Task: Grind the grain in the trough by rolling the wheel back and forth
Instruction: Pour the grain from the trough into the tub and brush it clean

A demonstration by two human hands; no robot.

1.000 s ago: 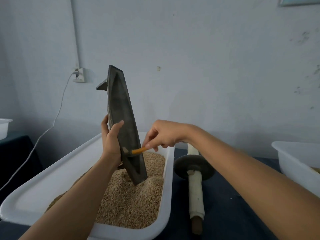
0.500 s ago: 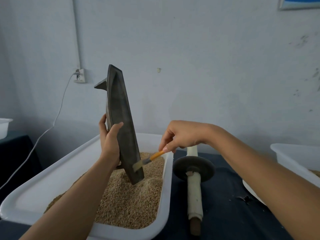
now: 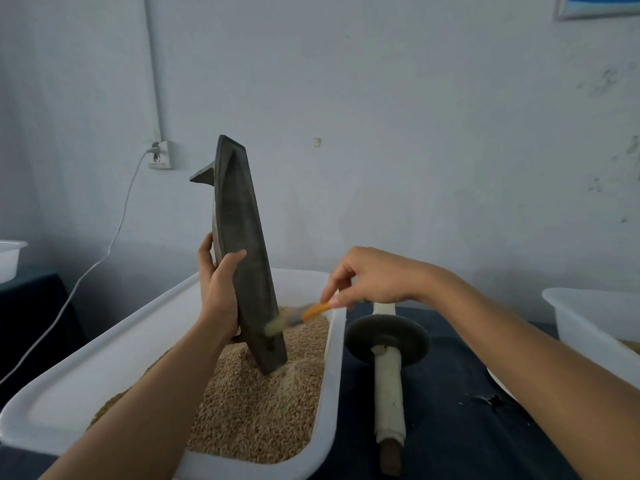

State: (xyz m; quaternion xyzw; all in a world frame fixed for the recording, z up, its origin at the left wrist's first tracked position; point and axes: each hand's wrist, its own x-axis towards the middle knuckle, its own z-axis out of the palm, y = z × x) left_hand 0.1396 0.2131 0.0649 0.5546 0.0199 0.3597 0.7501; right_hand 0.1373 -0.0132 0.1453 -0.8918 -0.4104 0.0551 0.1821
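pale wall; left hand [image 3: 218, 292] grips upended trough [image 3: 242, 244].

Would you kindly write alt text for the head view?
The left hand holds a dark trough on end in a white tub of grain, while the right hand brushes it with an orange-handled brush. The wheel lies on the dark table.

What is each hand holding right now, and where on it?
The left hand grips the dark boat-shaped metal trough around its lower middle, standing it on end. The right hand pinches the small orange-handled brush by its handle end.
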